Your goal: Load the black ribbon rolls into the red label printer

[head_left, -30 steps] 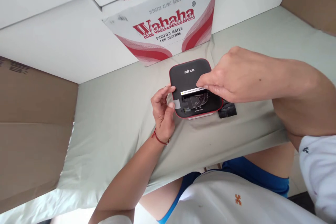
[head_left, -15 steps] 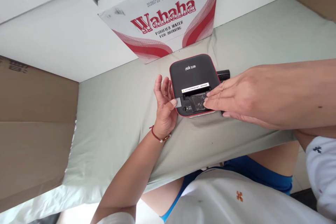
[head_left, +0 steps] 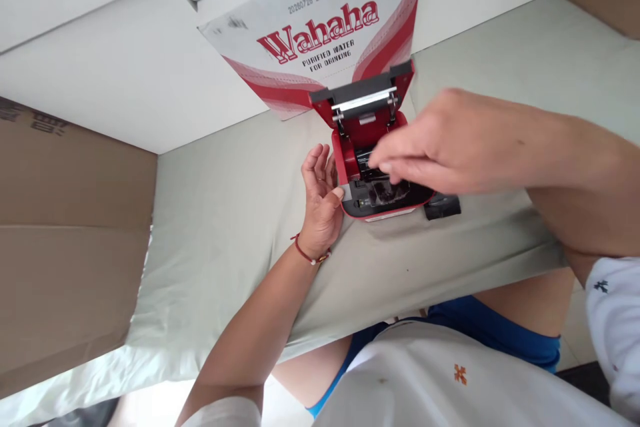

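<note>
A small black and red label printer (head_left: 343, 157) stands on the cloth-covered table with its lid (head_left: 367, 95) raised, showing a silvery bar and roller under it. My left hand (head_left: 323, 203) grips the printer's left side, the thumb on a grey tab (head_left: 347, 192) at the front corner and the fingers behind. Over the open compartment is my right hand (head_left: 430, 147), slightly blurred, its fingertips bent down near a dark shiny roll (head_left: 364, 159). What those fingers touch is hidden. A piece of dark film (head_left: 390, 193) lies across the printer's front edge.
Behind the printer stands a white and red Wahaha water carton (head_left: 320, 33), close to the raised lid. A black object (head_left: 442, 205) lies at the printer's right. White boxes (head_left: 90, 67) line the back, and a brown carton (head_left: 75, 233) stands at the left.
The printer's lid, closed before, now stands up and shows the red inside. My right hand has moved from the front film up over the compartment. My left hand keeps its hold.
</note>
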